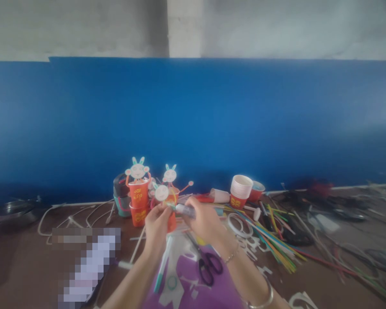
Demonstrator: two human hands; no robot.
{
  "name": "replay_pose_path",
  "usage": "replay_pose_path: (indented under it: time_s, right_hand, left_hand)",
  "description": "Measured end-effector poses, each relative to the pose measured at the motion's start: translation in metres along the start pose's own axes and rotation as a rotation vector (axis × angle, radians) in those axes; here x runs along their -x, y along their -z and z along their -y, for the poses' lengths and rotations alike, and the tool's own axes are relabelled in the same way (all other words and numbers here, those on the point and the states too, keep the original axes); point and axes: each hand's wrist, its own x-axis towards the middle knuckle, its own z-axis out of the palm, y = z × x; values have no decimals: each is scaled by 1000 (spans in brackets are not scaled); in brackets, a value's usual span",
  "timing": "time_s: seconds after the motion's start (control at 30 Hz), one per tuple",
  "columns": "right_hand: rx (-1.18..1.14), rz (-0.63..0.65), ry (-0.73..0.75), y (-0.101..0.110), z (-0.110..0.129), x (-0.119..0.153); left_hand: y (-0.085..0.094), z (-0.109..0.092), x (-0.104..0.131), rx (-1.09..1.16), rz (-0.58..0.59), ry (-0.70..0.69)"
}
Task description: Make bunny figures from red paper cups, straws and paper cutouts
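Note:
My right hand is closed around a pale, pen-like tube, its narrow tip pointing left. Beside that tip my left hand pinches something small, too blurred to name. Just behind the fingers stands an orange paper cup with a white paper rabbit figure on top. A round white paper face shows above my left fingers. To the left, two stacked orange cups carry another rabbit figure. Black-handled scissors and a teal marker lie below my hands.
A purple sheet with white paper scraps covers the front of the table. On the right are stacked paper cups, a white tape roll, colourful sticks and tangled cables. The blue wall rises behind.

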Motion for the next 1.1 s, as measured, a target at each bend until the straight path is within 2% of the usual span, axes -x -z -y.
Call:
replay_pose_path:
  time_s: [0.33,0.53,0.63,0.83,1.1]
  right_hand:
    - [46,-21,-26,0,0,-2]
    - [-46,-59,-80,13,-1,-1]
    - [-108,-33,-69,17,-1,0]
    - [-85,35,-17,9,0,0]
    - [-55,33,-2,9,1,0]
  left_hand:
    - [-3,-6,7,-60,12,-50]
    - [-1,-4,5,-64,10,-34]
    - [0,-2,3,-57,16,-23]
    - [-1,1,3,-16,42,-21]
    - [-2,3,2,38,53,3]
